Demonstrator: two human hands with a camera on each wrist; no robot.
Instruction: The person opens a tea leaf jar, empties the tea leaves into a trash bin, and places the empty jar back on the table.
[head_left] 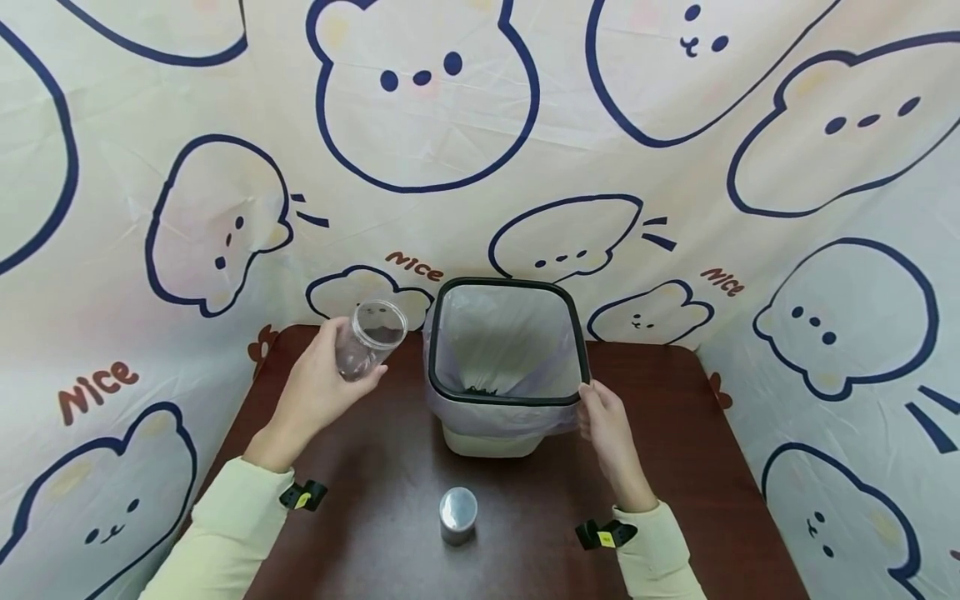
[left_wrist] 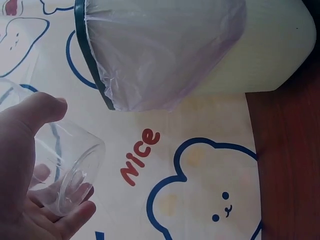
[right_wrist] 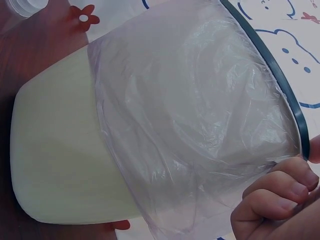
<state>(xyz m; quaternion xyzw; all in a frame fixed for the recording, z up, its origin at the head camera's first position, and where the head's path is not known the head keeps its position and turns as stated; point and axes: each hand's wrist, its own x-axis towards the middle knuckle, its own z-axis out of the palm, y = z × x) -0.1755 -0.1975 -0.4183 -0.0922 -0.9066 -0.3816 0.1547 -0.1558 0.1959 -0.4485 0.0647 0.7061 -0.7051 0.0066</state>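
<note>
In the head view, my left hand [head_left: 318, 387] grips a clear plastic jar [head_left: 360, 354] with its open mouth tilted up toward the right, left of a trash bin. The left wrist view shows fingers and thumb wrapped round the jar [left_wrist: 82, 155]; nothing shows inside it. The cream trash bin [head_left: 491, 443] stands upright, with a dark green rim [head_left: 510, 282] over a pale purple bag [head_left: 480, 417]. Some dark bits [head_left: 480, 391] lie at the bottom inside. At the bin's front right corner, my right hand [head_left: 609, 429] pinches the rim and bag edge, fingers curled in the right wrist view.
A small silver-topped cylinder [head_left: 458, 512] stands on the dark brown table [head_left: 375, 517] in front of the bin. A cloth printed with cartoon bears [head_left: 450, 150] hangs behind the table and along both sides. Each wrist wears a black strap.
</note>
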